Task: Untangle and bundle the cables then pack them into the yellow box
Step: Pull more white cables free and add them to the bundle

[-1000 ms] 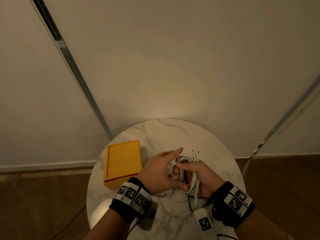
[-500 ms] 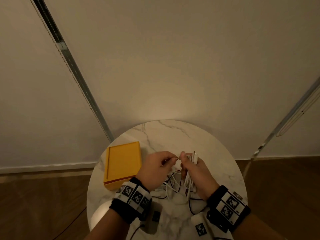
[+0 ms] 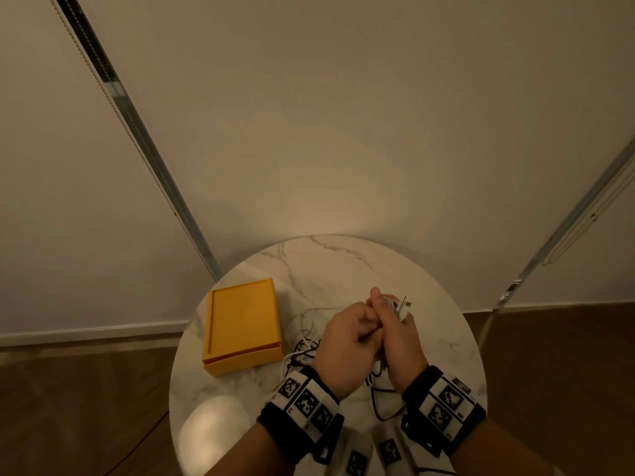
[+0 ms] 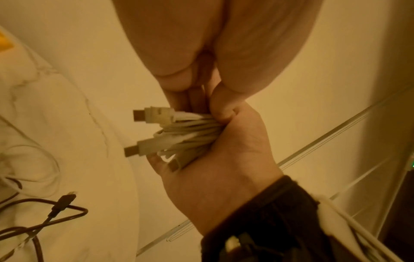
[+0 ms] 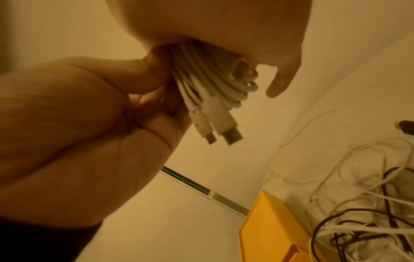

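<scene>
Both hands are pressed together above the marble table (image 3: 343, 266), holding one coiled white cable bundle (image 3: 400, 305) between them. My right hand (image 3: 400, 341) grips the coil in its fist; white plugs stick out past the fingers. My left hand (image 3: 347, 336) is curled against it, thumb and fingers pinching the same bundle (image 5: 212, 85). The left wrist view shows the bundle (image 4: 190, 134) clamped in the right hand (image 4: 224, 159). The open yellow box (image 3: 240, 321) lies to the left of the hands. A tangle of white and dark cables (image 3: 302, 348) lies on the table beside the box.
The loose cable tangle (image 5: 358, 212) reaches up to the yellow box (image 5: 268, 230). A dark plug (image 4: 64, 202) lies among the loose cables. The round table stands against a pale wall, with wooden floor on both sides.
One second ago my left hand's fingers were stretched out over the coil; now they are curled on it. Both hands have closed together around the bundle.
</scene>
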